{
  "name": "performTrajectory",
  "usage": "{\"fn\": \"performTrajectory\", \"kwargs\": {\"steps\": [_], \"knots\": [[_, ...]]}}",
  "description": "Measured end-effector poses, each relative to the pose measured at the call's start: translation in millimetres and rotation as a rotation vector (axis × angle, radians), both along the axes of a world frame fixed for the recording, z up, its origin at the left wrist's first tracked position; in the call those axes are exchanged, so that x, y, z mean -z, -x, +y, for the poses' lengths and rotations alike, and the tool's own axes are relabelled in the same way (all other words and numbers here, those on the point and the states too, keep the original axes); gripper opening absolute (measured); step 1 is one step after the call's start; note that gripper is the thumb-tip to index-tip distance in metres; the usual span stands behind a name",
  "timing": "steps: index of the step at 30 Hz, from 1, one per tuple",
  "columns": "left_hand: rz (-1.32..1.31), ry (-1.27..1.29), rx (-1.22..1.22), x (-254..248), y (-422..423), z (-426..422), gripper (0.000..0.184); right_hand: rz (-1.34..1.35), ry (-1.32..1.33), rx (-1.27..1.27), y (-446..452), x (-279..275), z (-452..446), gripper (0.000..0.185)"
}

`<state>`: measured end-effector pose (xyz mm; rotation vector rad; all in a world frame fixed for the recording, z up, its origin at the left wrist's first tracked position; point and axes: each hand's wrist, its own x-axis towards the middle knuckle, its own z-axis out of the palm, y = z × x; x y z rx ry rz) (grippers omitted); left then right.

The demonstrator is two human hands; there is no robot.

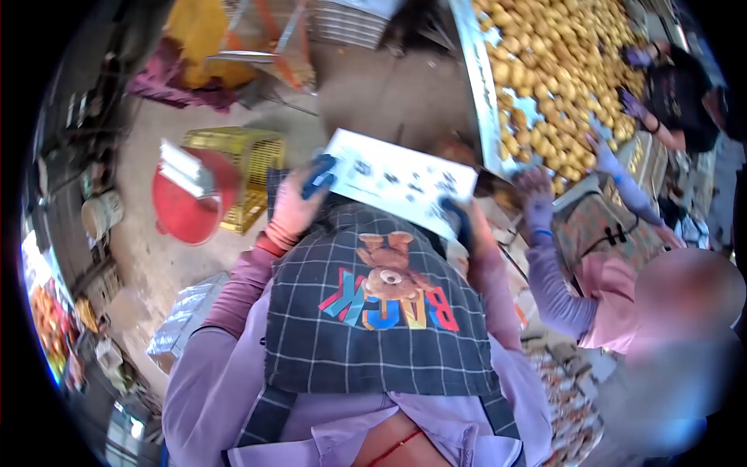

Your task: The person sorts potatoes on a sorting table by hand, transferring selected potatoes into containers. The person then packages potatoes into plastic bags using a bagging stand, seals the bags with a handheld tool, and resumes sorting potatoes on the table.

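holding, two-handed: one white printed panel (389, 191), lying aslant before the dark checked apron (381, 358), to the left of the tabletop (475, 78).

handling, as i would judge it from across the room: keep the whole panel level and clear of the body; bear it near both ends so that it does not bow; press lightly, as it looks thin and could crease; leave the printed face uncovered.

grip: left hand (305, 191) clamped on the panel's left end; right hand (467, 222) clamped on its right end, near the lower corner; dark fingertips (317, 175) over the edge; undersides hidden.

count, largest first:
tabletop: 1, pale-rimmed, loaded.
co-workers: 2, both beside the tabletop; one in pink (607, 296), one in black (677, 101); gloved.
apron: 1, bearing a bear and lettering.
yellow crate (263, 152): 1 made out, on the floor; any second beneath cannot be told.
red tub (175, 218): 1, just beside the crate, a white item (185, 173) over it.
silvery box (187, 315): 1, low at left.
white pail (101, 215): 1, well apart.
panel: 1.
yellow produce (568, 54): scores, round, heaped, too many to count.
printed marks: about 4 clusters, blurred, unreadable.
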<state>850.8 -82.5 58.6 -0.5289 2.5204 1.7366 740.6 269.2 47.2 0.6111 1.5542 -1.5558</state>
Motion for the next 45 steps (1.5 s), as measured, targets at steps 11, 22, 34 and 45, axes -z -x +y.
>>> {"fn": "performTrajectory", "kwargs": {"steps": [11,22,34,45], "knots": [[-0.408,-0.301,-0.061,143,7,130,0.033,0.344,-0.872,0.101,-54,-62,171,0.047],[-0.587,-0.123,-0.43,138,-104,150,0.035,0.407,-0.721,-0.134,27,136,170,0.028],[-0.848,-0.16,-0.355,169,-122,119,0.036,0.046,-0.286,-0.142,50,263,126,0.034],[-0.914,-0.057,-0.342,186,-136,93,0.031,-0.201,0.009,0.085,73,273,128,0.043]]}}
